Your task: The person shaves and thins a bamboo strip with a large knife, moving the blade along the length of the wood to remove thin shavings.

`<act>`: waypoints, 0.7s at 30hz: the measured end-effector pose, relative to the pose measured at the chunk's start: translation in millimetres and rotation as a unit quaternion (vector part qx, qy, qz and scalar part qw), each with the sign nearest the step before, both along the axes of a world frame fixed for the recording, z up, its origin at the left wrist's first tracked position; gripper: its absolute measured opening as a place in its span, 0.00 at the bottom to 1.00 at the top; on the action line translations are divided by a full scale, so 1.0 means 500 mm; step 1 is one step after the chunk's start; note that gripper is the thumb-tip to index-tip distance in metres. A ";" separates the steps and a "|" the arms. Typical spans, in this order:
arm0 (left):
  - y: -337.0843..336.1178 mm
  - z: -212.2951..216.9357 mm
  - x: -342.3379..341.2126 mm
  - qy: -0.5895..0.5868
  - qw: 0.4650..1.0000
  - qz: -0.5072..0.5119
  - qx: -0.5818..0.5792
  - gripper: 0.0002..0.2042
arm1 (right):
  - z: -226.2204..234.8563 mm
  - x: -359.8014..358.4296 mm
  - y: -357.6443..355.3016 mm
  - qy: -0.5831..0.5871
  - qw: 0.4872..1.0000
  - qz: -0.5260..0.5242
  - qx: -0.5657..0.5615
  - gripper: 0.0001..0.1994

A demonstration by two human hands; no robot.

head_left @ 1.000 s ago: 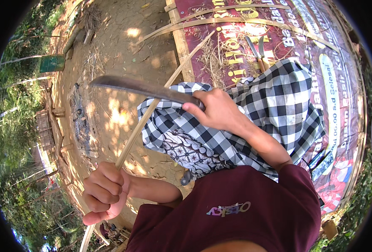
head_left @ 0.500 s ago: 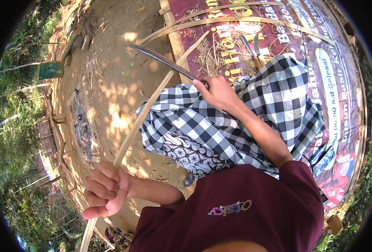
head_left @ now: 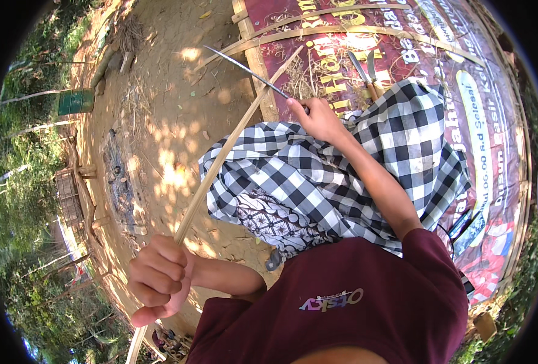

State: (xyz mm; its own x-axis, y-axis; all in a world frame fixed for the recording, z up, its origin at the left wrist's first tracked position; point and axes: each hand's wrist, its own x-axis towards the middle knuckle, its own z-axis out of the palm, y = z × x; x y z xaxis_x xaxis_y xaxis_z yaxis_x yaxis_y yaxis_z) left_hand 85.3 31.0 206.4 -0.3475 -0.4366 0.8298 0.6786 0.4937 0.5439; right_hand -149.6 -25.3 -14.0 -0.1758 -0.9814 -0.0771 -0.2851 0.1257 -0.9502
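My left hand (head_left: 160,276) is closed around a long, pale, flat strip (head_left: 214,173) that looks like split bamboo or wood. The strip slants up and away to the right, its far end over the edge of a low platform. In my right hand (head_left: 320,119) is the handle of a long-bladed knife (head_left: 245,68), its fingers wrapped round it. The narrow blade points to the far left and crosses the strip near its far end. Whether edge and strip touch, I cannot tell. Below the hands a black-and-white checked cloth (head_left: 293,161) covers my lap.
A dark red printed banner (head_left: 281,60) covers the platform, with curly shavings (head_left: 302,88) on it. Two more blades (head_left: 369,70) lie beyond my knee. Long thin strips (head_left: 372,29) cross the far part. Bare earth (head_left: 166,109) lies to the left, with a green container (head_left: 76,102) farther off.
The knife has shifted a little to the right and its blade has turned, now looking thinner. My left hand has moved slightly right and down with the strip.
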 end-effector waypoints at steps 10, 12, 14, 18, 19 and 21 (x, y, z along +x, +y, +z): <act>0.000 0.013 -0.013 0.010 1.000 0.009 0.002 0.30 | 0.135 0.084 0.092 0.119 0.949 0.141 -0.257 0.27; 0.007 0.017 -0.004 0.005 1.000 0.021 -0.001 0.29 | 0.127 0.092 0.079 0.145 0.922 0.137 -0.333 0.27; -0.005 0.007 -0.005 0.019 0.999 0.047 0.017 0.29 | 0.031 0.080 0.037 0.079 0.971 0.079 -0.209 0.28; -0.018 -0.006 0.018 0.033 0.994 0.101 0.032 0.29 | -0.061 0.031 -0.016 0.119 0.992 -0.030 -0.029 0.31; -0.024 -0.007 0.024 0.035 0.994 0.100 0.032 0.29 | -0.049 0.030 -0.019 0.107 0.994 -0.020 -0.028 0.31; -0.030 -0.018 0.032 0.038 0.993 0.099 0.048 0.28 | -0.015 0.034 -0.002 0.082 0.997 0.002 -0.011 0.32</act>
State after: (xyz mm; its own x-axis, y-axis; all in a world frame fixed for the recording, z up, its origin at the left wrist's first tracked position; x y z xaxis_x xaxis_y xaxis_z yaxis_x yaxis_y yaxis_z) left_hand 101.5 15.8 197.3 -0.1845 -0.5692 0.8012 0.6137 0.5700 0.5463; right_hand -132.7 -26.2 -21.5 -0.1799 -0.9833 -0.0261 -0.4370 0.1037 -0.8934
